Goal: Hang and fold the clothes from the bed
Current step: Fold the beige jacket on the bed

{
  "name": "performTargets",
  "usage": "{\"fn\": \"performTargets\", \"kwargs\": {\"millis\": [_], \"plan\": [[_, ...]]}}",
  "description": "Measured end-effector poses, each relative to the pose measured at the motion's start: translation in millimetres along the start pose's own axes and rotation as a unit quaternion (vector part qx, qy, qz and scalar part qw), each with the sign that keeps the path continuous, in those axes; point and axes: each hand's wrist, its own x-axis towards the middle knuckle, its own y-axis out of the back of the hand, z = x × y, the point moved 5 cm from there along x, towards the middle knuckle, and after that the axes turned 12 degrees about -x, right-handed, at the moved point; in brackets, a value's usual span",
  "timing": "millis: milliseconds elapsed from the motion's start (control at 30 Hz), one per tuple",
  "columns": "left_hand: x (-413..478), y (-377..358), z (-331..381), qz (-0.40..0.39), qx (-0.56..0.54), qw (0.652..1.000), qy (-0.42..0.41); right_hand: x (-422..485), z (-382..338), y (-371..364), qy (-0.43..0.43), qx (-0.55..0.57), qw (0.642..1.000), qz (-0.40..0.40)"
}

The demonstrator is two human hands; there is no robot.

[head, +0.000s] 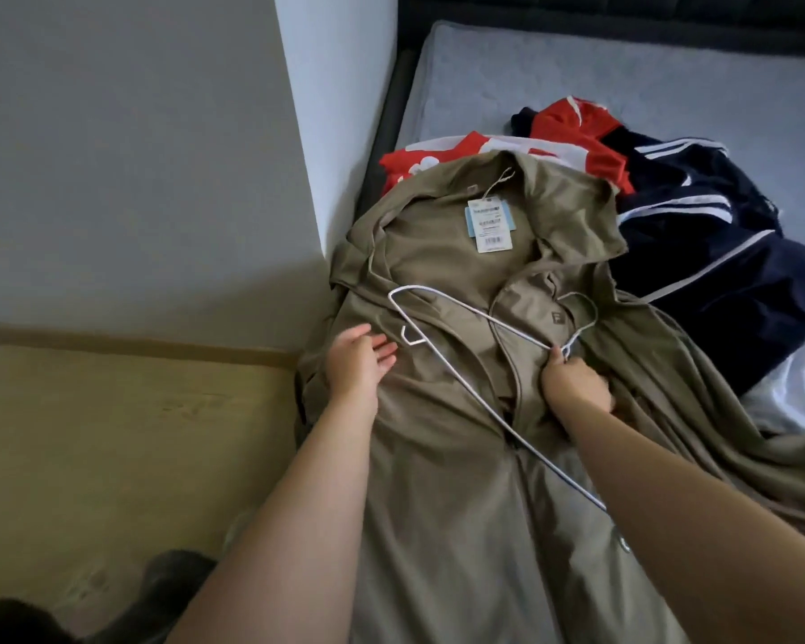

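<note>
While atop bed (577, 72), hanger (456, 374) on shirt (438, 504).

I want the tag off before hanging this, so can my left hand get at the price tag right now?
Probably yes. The left hand is open and holds nothing, and the price tag lies uncovered on the olive garment beyond it.

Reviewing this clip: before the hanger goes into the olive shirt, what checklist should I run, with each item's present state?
1. Right hand grips the hanger at its neck: ok.
2. Left hand free, lying open on the olive shirt: ok.
3. Collar facing up and spread: ok.
4. Hanger inside the shoulders: not ok, it lies on top.
5. Price tag clear of the hanger: ok.
6. How far the front opens: cannot tell.
</note>
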Motion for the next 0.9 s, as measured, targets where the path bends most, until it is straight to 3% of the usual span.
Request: {"fn": "performTargets", "kwargs": {"millis": [133,233,400,733,900], "plan": [[30,-21,2,-0.059,-0.067,0.996,0.027,-22,3,-8,0.013,0.021,0.972,0.236],[50,-32,3,-0.11,-0.144,0.982,0.054,-24,1,-11,0.02,0.026,0.954,0.297],[60,-44,10,-0.114,-0.238,0.959,0.102,-22,1,-11,0.009,0.022,0.952,0.305],[29,-20,42,-0.052,-0.165,0.983,0.06,-29,5,27,0.03,0.105,0.988,0.112],[-5,-1,52,-0.026,-0.088,0.996,-0.007,-74,-1,80,0.094,0.282,0.935,0.195]]}}
